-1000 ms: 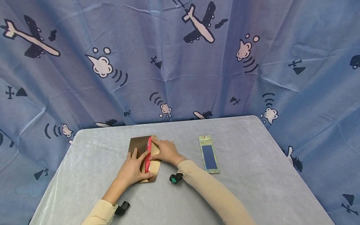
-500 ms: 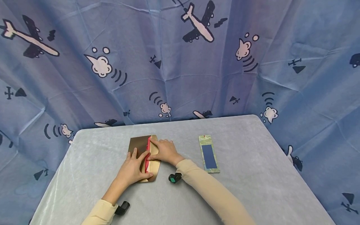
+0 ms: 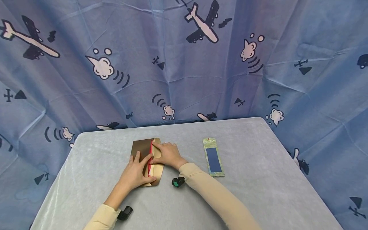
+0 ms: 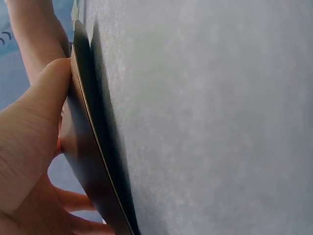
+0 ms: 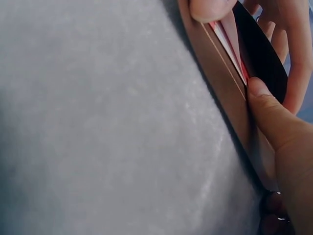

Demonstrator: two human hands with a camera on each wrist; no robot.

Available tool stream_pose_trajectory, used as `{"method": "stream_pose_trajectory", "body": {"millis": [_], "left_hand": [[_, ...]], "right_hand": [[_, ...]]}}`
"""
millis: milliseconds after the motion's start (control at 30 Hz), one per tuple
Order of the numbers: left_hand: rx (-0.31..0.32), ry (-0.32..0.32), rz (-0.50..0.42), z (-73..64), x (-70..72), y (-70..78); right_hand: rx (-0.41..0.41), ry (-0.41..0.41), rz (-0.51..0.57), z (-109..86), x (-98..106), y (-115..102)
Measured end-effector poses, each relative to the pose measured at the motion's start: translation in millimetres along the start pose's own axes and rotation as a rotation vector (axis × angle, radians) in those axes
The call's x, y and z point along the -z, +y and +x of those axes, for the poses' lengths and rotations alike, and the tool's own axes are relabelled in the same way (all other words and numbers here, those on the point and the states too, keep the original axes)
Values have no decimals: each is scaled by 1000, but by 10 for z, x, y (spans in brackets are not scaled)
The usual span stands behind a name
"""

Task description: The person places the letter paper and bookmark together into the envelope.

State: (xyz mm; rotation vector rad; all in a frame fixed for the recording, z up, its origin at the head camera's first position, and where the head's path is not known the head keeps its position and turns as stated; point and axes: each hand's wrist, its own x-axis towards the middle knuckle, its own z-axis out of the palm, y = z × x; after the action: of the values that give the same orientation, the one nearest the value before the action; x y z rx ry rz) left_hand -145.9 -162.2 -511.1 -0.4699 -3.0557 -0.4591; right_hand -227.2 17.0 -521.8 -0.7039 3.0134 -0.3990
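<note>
A brown paper envelope (image 3: 141, 145) lies toward the left of the table, with its tan flap (image 3: 157, 171) folded out to the right. From its opening shows a thin red strip, the edge of a flat red thing (image 3: 149, 169); the right wrist view shows white along it too. My left hand (image 3: 133, 175) spreads over the envelope, its index fingertip at the opening and its thumb pressing near the close edge. My right hand (image 3: 169, 156) sets its thumb (image 5: 266, 100) and index finger against the red edge, pushing it. The rest of the red thing is hidden inside.
A narrow green card with a dark blue panel (image 3: 214, 159) lies right of the hands on the pale grey tablecloth (image 3: 258, 175). Behind the table hangs a blue curtain (image 3: 184, 64) with printed airplanes. Each wrist wears a small black camera.
The red thing has slid left into the envelope, its visible strip growing narrower. My right hand has shifted slightly left with it. The left hand has stayed in place.
</note>
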Motion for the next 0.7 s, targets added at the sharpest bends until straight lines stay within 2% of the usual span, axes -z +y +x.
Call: {"method": "stream_pose_trajectory", "body": {"millis": [700], "left_hand": [[-6,11,1,-23,21,7]], "right_hand": [[-5,25,-44,18,-64,-29]]}}
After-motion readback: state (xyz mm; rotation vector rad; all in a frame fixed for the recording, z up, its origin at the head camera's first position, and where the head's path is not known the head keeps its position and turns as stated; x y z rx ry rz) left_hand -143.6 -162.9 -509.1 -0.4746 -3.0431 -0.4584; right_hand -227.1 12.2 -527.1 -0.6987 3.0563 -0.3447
